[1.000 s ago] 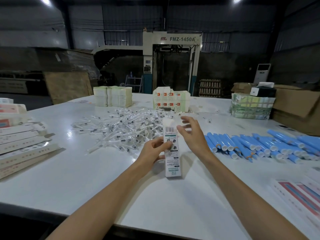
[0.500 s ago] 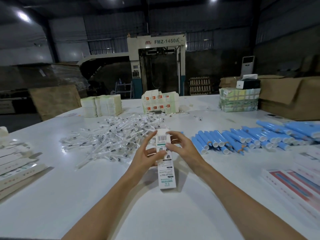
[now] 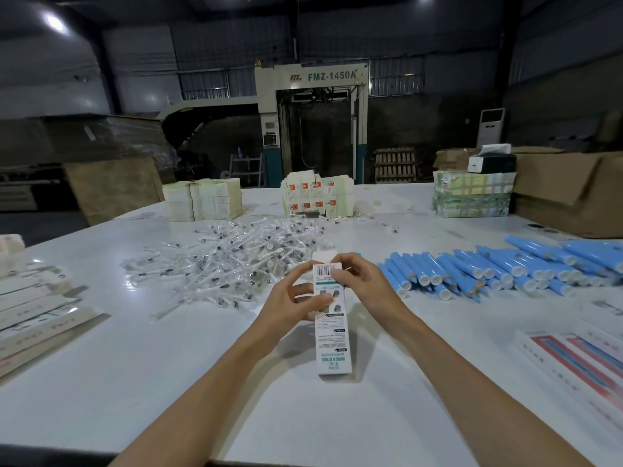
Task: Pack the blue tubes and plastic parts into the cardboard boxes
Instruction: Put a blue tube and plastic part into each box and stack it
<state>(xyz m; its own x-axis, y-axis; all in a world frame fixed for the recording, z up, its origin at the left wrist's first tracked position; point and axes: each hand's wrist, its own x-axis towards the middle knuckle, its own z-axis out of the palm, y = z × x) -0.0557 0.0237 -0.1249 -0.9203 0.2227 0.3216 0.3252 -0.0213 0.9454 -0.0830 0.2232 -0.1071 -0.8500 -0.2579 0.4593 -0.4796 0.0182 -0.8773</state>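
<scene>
Fingers of the left hand (image 3: 293, 299) curl round the side of the long white carton (image 3: 333, 342); the right hand (image 3: 365, 286) pinches its top edge beside the raised flap (image 3: 324, 256). Blue tubes (image 3: 472, 271) lie just right, plastic parts (image 3: 236, 261) heaped behind left. Bare table (image 3: 161, 372) runs to the near edge.

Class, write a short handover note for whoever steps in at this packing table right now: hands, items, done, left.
Left hand grips the white cardboard box mid-length; right hand pinches its far end, flap not tucked.
Blue tubes lie in a row on the right; plastic parts are piled beyond the left hand.
Whether the box is filled cannot be seen. Left: close it, pack the remaining stock.
</scene>
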